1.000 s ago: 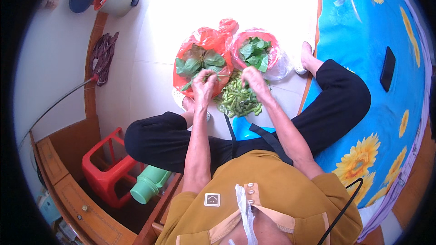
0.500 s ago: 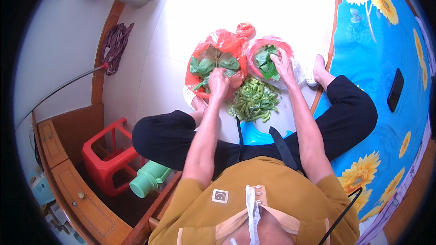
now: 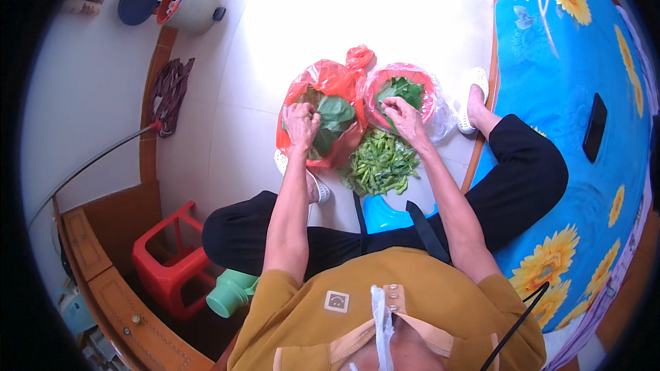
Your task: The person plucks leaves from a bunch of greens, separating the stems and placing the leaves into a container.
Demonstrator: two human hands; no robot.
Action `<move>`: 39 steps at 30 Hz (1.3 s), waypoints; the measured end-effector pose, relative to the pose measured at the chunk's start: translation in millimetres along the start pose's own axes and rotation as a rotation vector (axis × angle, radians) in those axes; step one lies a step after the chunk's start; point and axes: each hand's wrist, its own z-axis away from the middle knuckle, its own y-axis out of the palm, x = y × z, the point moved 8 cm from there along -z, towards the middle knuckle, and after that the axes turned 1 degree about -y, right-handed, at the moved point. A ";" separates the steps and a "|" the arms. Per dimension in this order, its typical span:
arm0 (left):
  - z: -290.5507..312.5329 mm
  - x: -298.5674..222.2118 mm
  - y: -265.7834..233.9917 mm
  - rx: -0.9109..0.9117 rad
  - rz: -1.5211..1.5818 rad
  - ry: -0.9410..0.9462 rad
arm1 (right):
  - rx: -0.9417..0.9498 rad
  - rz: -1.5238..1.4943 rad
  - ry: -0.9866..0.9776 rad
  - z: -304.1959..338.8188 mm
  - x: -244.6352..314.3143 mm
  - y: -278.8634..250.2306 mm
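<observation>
A red plastic bag [image 3: 322, 72] lies open on the floor, with broad green leaves [image 3: 334, 114] inside. My left hand [image 3: 301, 125] is over the bag's left side, its fingers curled closed; whatever they grip is hidden. To the right stands a pink basket [image 3: 429, 88] lined with clear plastic, holding torn green leaves [image 3: 401, 89]. My right hand [image 3: 405, 118] is at its near edge, fingers pinched together, with a bit of green leaf showing at the fingertips. Just below lies a pile of green pods [image 3: 382, 163], between the bag and my lap.
A blue plastic stool [image 3: 385, 214] is under me. On the left are a red stool [image 3: 159, 261], a green flask [image 3: 227, 297], a wooden cabinet [image 3: 134, 302], a mop [image 3: 172, 89] and a bin [image 3: 189, 10]. A dark phone [image 3: 595, 127] lies on the blue sunflower cloth [image 3: 550, 185].
My left hand has moved left from the bag's middle to its left side. My right hand has drawn back from the basket leaves toward the near rim. The view has shifted slightly.
</observation>
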 end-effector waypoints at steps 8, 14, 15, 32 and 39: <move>26.7 -38.3 -110.9 0.194 0.732 -0.355 | 0.044 -0.068 -0.268 12.8 105.6 25.3; 63.2 -97.8 -122.8 0.335 0.901 -0.239 | 0.540 -0.024 0.013 39.3 139.0 40.5; 65.0 -102.5 -120.4 0.337 0.867 -0.209 | 0.633 -0.009 0.037 45.7 136.8 43.8; 72.5 -122.5 -91.4 0.502 0.787 -0.312 | 0.447 0.078 -0.120 67.3 118.1 37.8; 72.0 -115.1 -83.7 0.356 0.626 -0.300 | 0.094 0.168 -0.195 64.8 97.3 41.0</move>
